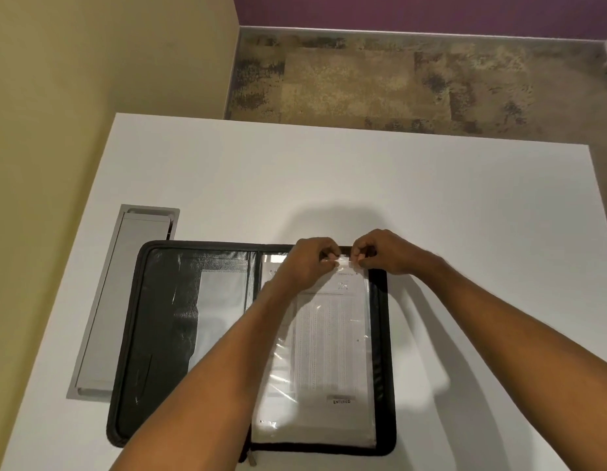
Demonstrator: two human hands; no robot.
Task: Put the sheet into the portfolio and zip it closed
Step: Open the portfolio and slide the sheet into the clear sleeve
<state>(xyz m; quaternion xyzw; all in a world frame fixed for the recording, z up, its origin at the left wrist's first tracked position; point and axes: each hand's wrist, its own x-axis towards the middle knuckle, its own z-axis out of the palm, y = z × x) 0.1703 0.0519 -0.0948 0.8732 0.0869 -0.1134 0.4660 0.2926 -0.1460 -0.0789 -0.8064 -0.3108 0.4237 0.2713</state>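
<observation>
A black zip portfolio (159, 321) lies open flat on the white table (363, 185). On its right half lies a clear plastic sleeve (278, 402) with a printed sheet (332, 338) inside it. At the sleeve's far top edge, my left hand (307, 263) and my right hand (380, 251) sit close together, each pinching that edge with thumb and fingertips. My left forearm crosses over the middle of the portfolio and hides part of the sleeve. The portfolio's left half shows a black inner pocket with a grey panel (224, 300).
A grey metal cable hatch (125, 300) is set into the table left of the portfolio, partly under its corner. A yellow wall runs along the table's left side. Carpet floor (397, 83) lies beyond the far edge.
</observation>
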